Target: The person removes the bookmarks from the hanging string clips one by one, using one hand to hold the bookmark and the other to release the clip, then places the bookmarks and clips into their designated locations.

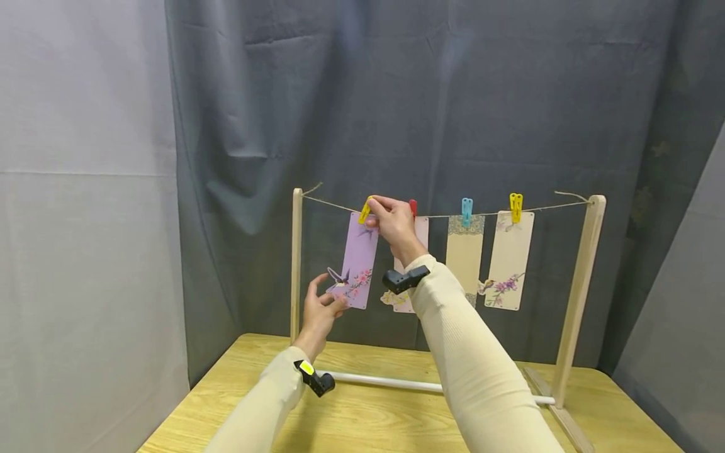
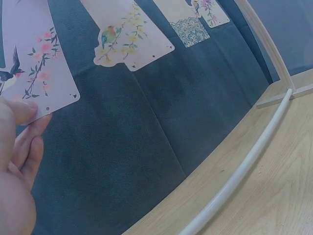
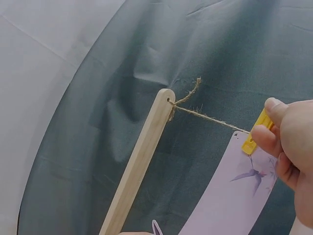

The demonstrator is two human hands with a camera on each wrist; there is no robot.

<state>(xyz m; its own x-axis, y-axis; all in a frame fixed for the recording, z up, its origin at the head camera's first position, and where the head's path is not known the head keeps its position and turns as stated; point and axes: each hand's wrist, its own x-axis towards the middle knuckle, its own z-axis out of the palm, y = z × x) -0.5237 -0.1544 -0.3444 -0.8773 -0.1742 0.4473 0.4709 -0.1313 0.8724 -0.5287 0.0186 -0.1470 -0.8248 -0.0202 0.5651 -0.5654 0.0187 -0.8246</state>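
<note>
R hand (image 1: pixel 393 221) is up at the string (image 1: pixel 442 216), thumb and fingers pinching a yellow peg (image 1: pixel 365 209) at the top edge of the purple card (image 1: pixel 359 261). L hand (image 1: pixel 320 309) is lower down, thumb and fingertips closed lightly on the card's bottom corner, steadying it; in the left wrist view the fingers (image 2: pixel 27 147) sit right at that corner. The card hangs near the left post (image 1: pixel 297 264) of the wooden frame, w/ three more cards to its right: one under a red peg (image 1: pixel 413 206) mostly hidden behind the R arm, one under a blue peg (image 1: pixel 467 211), one under a second yellow peg (image 1: pixel 515 207).

What could go wrong, as I judge it:

- Can't tell if the peg's jaws are biting both card and string, or card only. If only card, it drops to the surface once both hands let go.
- Card sits tilted, top leaning right. If L hand pulls down or sideways while R hand squeezes the peg open, the card slips out or ends up clamped crooked.
- String sags and is only knotted at the post (image 3: pixel 142 156). Hard downward tug = whole line dips, other pegs slide toward the middle, maybe the light frame tips fwd.
- R forearm is just in front of the red-peg card; a sideways move could knock it loose.
- Thin card: too firm a pinch at the corner could crease it.
</note>
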